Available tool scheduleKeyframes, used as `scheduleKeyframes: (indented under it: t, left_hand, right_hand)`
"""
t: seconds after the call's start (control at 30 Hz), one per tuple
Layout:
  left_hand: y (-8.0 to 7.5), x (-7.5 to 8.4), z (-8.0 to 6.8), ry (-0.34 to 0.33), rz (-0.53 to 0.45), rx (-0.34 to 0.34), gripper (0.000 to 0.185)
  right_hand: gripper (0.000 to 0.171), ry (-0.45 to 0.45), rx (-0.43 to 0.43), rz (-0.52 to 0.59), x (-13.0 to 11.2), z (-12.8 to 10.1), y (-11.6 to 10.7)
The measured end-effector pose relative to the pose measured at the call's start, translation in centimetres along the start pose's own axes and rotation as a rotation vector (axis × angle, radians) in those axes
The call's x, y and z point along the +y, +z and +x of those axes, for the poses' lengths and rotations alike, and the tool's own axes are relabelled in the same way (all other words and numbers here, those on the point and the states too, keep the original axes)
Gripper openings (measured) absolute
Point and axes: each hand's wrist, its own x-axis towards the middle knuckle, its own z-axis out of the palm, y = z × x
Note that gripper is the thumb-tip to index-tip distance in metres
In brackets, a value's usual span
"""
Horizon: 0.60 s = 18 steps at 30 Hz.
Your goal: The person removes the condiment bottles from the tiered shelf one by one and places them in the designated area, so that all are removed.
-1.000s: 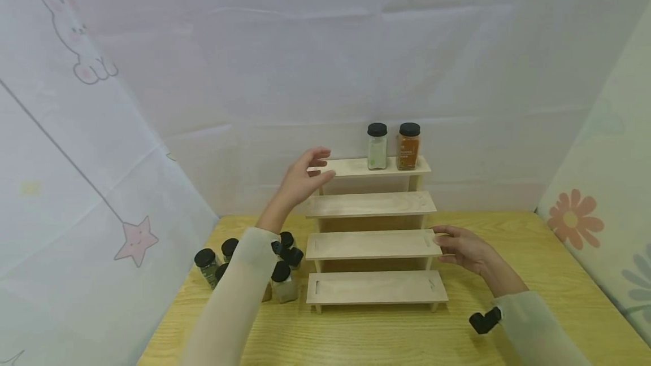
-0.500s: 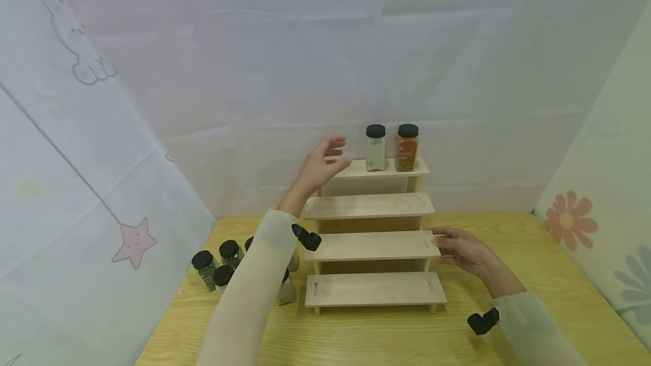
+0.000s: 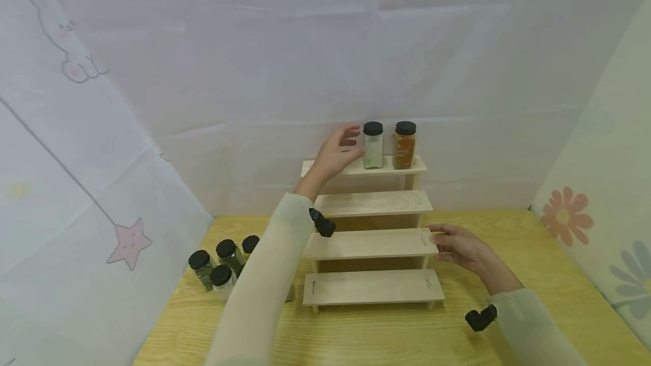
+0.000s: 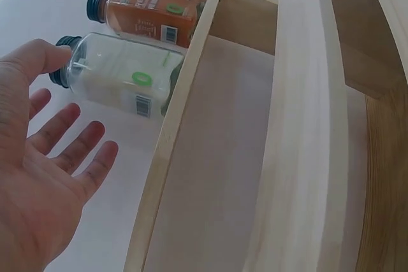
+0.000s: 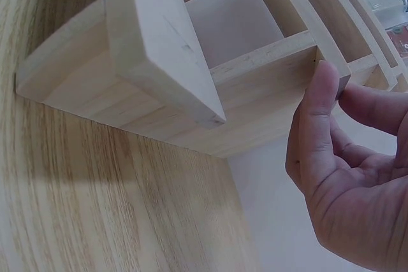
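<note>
A wooden four-step rack [image 3: 371, 244] stands on the yellow table. On its top step stand a clear jar of pale powder [image 3: 373, 146] and an orange spice jar [image 3: 404, 146], both with black lids. My left hand [image 3: 351, 143] is raised beside the clear jar, fingers spread and holding nothing. The left wrist view shows that hand [image 4: 64, 113] just short of the clear jar [image 4: 121, 78], with the orange jar [image 4: 150, 11] beyond. My right hand [image 3: 439, 244] rests at the right end of the second step from the bottom. Its thumb [image 5: 315, 113] touches the step's corner [image 5: 280, 68].
Several black-lidded jars [image 3: 221, 261] stand in a group on the table [image 3: 508, 230] left of the rack, partly hidden by my left sleeve. White sheets with cartoon prints hang close behind and on both sides. The table's right side lies bare.
My left hand has moved up and to the right, from the left end of the top step to right beside the clear jar. The right hand has stayed at the step's end.
</note>
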Motion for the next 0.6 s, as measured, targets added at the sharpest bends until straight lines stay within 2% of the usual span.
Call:
scheduleKeyframes:
  t: [0.4, 0.6]
  left_hand:
    - [0.8, 0.5, 1.2, -0.004, -0.013, 0.000, 0.063]
    - [1.3, 0.5, 1.5, -0.032, -0.014, 0.001, 0.066]
  right_hand:
    - [0.068, 0.010, -0.003, -0.008, -0.1, -0.2, 0.3]
    - [0.065, 0.012, -0.010, 0.003, 0.0, -0.3, 0.4]
